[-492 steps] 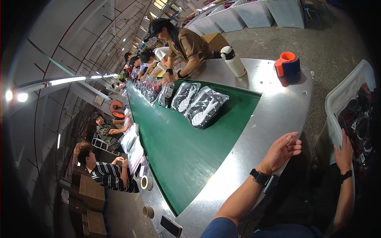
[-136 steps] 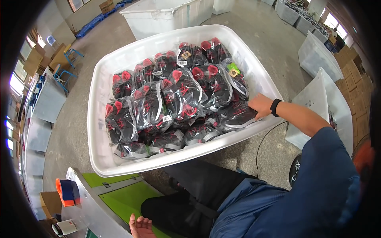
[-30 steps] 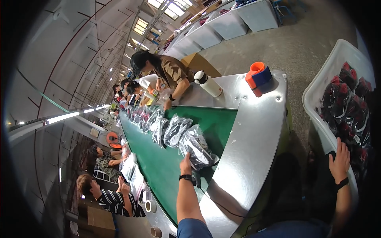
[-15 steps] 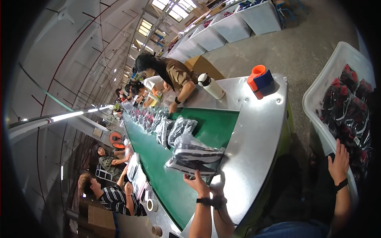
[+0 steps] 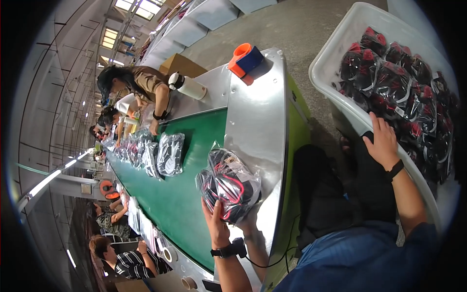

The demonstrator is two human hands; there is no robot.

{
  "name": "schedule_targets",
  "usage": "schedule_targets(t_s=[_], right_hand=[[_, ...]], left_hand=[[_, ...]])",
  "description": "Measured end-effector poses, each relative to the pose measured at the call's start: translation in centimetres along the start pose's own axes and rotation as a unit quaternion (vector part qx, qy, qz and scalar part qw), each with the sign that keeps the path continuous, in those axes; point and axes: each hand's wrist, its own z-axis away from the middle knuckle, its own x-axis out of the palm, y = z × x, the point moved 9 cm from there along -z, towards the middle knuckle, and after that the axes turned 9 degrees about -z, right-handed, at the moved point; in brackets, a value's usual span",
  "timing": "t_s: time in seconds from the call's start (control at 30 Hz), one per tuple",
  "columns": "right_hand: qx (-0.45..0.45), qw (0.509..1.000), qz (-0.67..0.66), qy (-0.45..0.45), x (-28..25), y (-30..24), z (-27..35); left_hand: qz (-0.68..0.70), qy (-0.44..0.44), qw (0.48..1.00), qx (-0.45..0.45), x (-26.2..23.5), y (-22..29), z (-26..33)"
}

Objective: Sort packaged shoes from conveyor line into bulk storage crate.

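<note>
My left hand (image 5: 217, 225) grips the near end of a clear plastic bag of black and red shoes (image 5: 229, 185). The bag lies across the near edge of the green conveyor belt (image 5: 181, 204) and its steel rim (image 5: 253, 121). My right hand (image 5: 384, 142) rests on the rim of a big white tub (image 5: 325, 73) at my right and holds nothing. The tub is full of several similar bagged shoes (image 5: 399, 92). Both wrists wear a dark band.
More bagged shoes (image 5: 168, 155) lie in a row farther down the belt. A white bottle (image 5: 188, 86) and an orange and blue object (image 5: 245, 59) sit on the steel end. A person in brown (image 5: 141, 85) leans over the belt; other people sit along its left side.
The bag in my left hand has come from the middle of the belt toward me, onto the steel rim. My right hand has stayed at the tub.
</note>
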Motion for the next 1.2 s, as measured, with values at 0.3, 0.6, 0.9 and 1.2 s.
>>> schedule_targets(t_s=[0.3,0.6,0.9,1.2], right_hand=[[-0.082,0.983,-0.145,0.075,-3.0,-1.4,2.3],[-0.453,0.870,-0.194,0.015,-11.8,-21.7,7.2],[-0.350,0.906,-0.217,0.101,-15.2,-11.1,8.2],[-0.140,0.977,-0.160,0.012,-19.2,13.5,10.1]], left_hand=[[0.256,-0.044,0.950,-0.174,5.2,-4.1,0.3],[0.219,-0.174,0.947,-0.155,20.3,1.8,5.9],[0.119,-0.278,0.953,0.018,30.0,9.3,10.8],[0.033,-0.328,0.944,-0.029,28.4,3.8,7.8]])
